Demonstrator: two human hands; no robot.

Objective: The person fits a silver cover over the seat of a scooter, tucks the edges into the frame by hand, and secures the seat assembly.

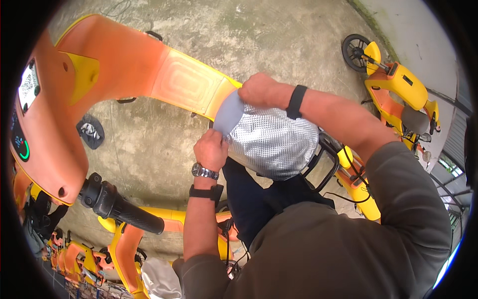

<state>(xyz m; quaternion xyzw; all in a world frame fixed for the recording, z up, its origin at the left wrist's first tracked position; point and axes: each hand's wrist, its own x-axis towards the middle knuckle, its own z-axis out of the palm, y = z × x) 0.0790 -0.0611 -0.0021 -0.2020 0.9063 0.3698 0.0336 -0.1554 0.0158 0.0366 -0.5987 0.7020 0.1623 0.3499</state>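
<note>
Gripping a silver quilted cover [271,144], left hand [211,148], right hand [259,90]

Floor [279,45]: bare concrete, grey-tan, stained and blotchy, with greenish patches toward the top of the view. A paler strip runs along its upper right edge.

On the floor:
- Orange scooter [124,70], close, crossing the view from the left; its footboard [191,84] is ribbed, and a black handlebar [122,209] juts out low at left.
- Second scooter [398,94], yellow and orange, upper right, well apart from the first, black front wheel [354,50] on the concrete.
- Dark cloth [90,132] lying flat beneath the orange scooter's body.
- Row of further scooters [84,259], lower left, standing close together.
</note>
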